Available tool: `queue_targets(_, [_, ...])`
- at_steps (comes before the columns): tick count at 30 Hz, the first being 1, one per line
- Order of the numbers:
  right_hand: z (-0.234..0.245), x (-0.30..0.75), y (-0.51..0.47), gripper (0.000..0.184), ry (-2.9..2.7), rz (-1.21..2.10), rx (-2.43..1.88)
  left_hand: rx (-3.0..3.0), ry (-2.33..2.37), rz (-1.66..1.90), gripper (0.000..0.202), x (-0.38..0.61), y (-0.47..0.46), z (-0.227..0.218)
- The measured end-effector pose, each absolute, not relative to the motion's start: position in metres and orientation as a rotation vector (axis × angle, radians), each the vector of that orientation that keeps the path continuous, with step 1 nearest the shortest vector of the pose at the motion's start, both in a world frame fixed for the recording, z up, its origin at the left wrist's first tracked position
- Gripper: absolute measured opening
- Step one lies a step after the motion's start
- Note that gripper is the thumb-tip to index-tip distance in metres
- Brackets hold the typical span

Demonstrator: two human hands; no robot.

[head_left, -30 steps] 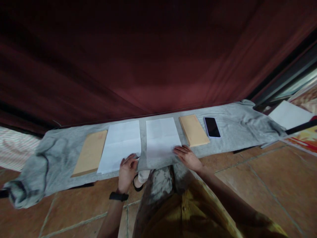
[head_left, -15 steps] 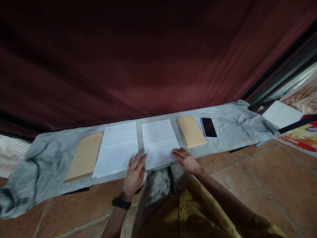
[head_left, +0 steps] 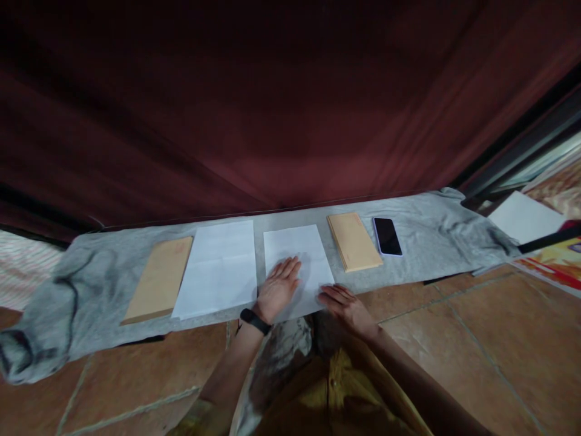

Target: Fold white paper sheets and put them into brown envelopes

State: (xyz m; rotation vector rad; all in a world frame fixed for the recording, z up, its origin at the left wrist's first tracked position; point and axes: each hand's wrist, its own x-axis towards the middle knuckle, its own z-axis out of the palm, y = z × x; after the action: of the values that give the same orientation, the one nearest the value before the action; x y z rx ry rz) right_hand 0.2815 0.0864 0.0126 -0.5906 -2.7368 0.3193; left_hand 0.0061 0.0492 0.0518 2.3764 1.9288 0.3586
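Observation:
Two white sheets lie side by side on a grey cloth (head_left: 422,257) spread over the tiled floor. My left hand (head_left: 279,287), with a black band on its wrist, lies flat and open on the right sheet (head_left: 305,248). My right hand (head_left: 345,304) rests flat at that sheet's near right corner, fingers stretched out. The left sheet (head_left: 218,266) is untouched. A brown envelope (head_left: 158,278) lies left of the sheets, and a stack of brown envelopes (head_left: 354,241) lies right of them.
A black phone (head_left: 387,236) lies on the cloth beside the envelope stack. A dark red curtain (head_left: 272,109) hangs behind. More white paper (head_left: 521,217) and a colourful printed sheet (head_left: 558,254) sit at the far right. The cloth bunches at its left end (head_left: 31,345).
My left hand has moved from the gap between the sheets up onto the right sheet and lies flat on it. My right hand has slid slightly nearer along the sheet's corner.

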Motion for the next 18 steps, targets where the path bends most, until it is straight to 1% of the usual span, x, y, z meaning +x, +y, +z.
queue_targets(6, [0.005,0.290,0.081,0.050,-2.726,0.357,-0.627,2.396,1.924,0.219,0.054,0.035,0.051,0.028])
queue_targets(12, [0.001,0.295,0.088,0.075,-2.635,0.482,-0.685,2.386,1.963,0.154,0.054,0.041,0.047,0.027])
queue_targets(18, [0.001,0.299,0.099,0.086,-2.569,0.574,-0.715,2.358,1.961,0.131,0.053,0.045,0.046,0.030])
